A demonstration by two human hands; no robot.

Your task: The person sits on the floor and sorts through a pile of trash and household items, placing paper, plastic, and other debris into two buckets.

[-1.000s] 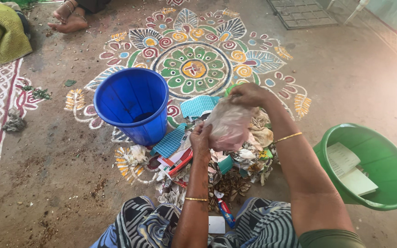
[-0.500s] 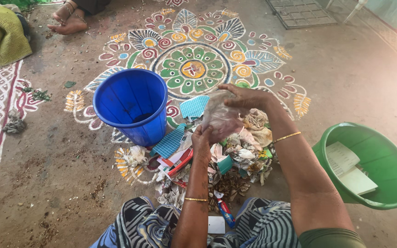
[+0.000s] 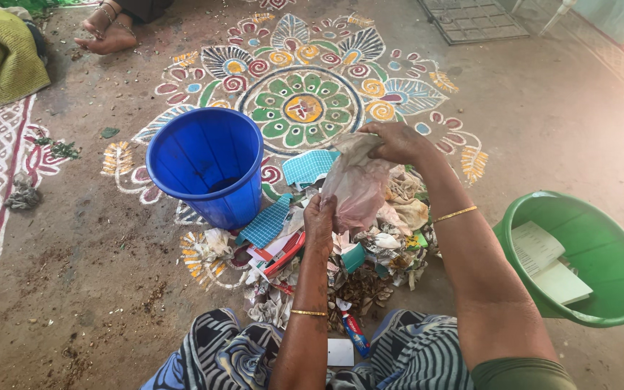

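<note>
Since a moment ago the thin plastic bag [image 3: 359, 189] hangs stretched again, right hand [image 3: 397, 142] pinching its top, left hand [image 3: 319, 220] gripping its lower edge above the litter pile [image 3: 370, 253].

A thin, crinkled, translucent plastic bag [image 3: 359, 189] is showing a faint sheen. The blue bucket [image 3: 207, 170] and green bucket [image 3: 579, 260] are looking like smooth, glossy plastic. Crumpled paper scraps [image 3: 391, 249] are lying matt on the rough, dusty floor [image 3: 74, 253].
</note>
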